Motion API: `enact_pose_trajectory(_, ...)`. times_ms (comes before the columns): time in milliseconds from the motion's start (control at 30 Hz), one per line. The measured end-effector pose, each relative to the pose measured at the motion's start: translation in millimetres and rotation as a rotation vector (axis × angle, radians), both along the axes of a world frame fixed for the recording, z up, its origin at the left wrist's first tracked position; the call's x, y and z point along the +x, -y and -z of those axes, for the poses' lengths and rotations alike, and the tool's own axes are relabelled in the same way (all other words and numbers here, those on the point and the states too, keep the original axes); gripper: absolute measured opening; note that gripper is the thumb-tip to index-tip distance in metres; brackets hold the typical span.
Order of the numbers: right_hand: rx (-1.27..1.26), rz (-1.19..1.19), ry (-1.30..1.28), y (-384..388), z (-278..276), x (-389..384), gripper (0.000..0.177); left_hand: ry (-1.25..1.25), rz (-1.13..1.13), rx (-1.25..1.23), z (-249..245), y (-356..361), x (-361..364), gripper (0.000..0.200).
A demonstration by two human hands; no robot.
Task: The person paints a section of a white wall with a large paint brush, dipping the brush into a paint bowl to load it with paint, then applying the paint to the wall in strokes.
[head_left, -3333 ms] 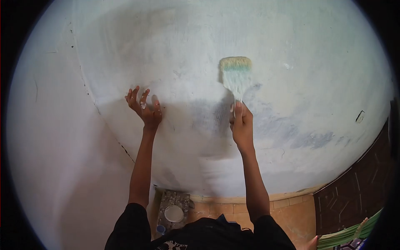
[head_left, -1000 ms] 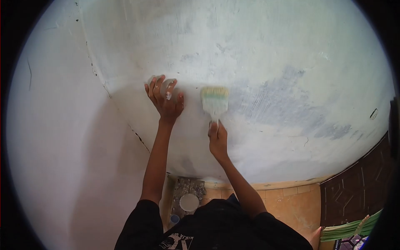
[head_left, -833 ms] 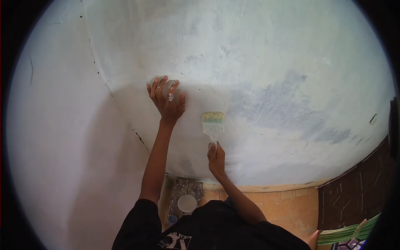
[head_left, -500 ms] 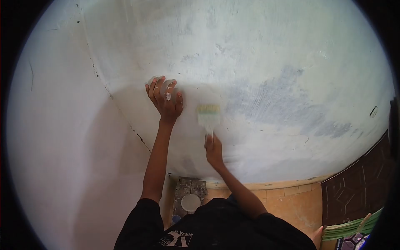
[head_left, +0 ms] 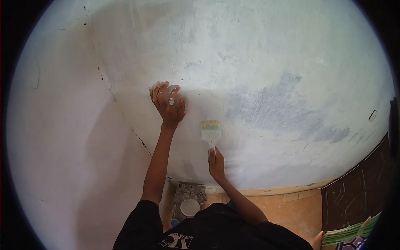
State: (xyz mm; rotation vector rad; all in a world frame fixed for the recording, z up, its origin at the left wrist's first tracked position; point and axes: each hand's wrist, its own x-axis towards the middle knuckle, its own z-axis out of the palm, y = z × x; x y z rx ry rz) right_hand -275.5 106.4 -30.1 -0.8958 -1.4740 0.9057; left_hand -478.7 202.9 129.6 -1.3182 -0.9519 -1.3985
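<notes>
My right hand [head_left: 216,163] grips the handle of a wide paintbrush [head_left: 211,132], its bristles pointing up against the wall [head_left: 266,158]. The bristles look yellowish, and the ferrule and handle are smeared white. To the left and higher up, my left hand [head_left: 168,104] rests on the wall with its fingers spread. White paint spots mark its fingers and knuckles. A bluish-grey patch shows on the whitish wall right of the brush.
A round white container [head_left: 190,207] stands on a paint-spattered board [head_left: 182,192] in the corner below. Orange floor tiles [head_left: 287,212] run along the wall's foot. A dark panelled door [head_left: 354,183] and green cloth [head_left: 350,235] are at the right. Another wall [head_left: 54,146] meets at the left.
My right hand and the paintbrush have moved down along the wall. My left hand stays in nearly the same place; the view has shifted slightly.
</notes>
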Motion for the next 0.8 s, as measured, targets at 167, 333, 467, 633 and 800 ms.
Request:
enact_pose_trajectory(167,0.127,-0.032,-0.053,-6.3,-62.8,-9.2,0.043,-0.001,0.009,-0.003,-0.8,-0.1,1.5,0.03)
enact_pose_trajectory(333,0.105,-0.01,-0.046,-27.0,-43.5,-19.7,0.043,0.002,0.009,-0.014,-2.4,0.0,1.2,0.03)
enact_pose_trajectory(467,-0.039,-0.014,0.038,10.9,4.3,-9.6,0.041,-0.004,0.041,0.007,-3.9,-0.4,-0.6,0.03)
enact_pose_trajectory(633,0.113,0.025,-0.029,-27.8,-72.4,-16.1,0.039,-0.006,0.012,0.015,-2.6,-2.3,1.1,0.03)
enact_pose_trajectory(800,0.096,0.042,-0.014,-22.9,-6.9,-9.9,0.04,0.03,0.015,-0.044,7.4,4.3,1.3,0.031)
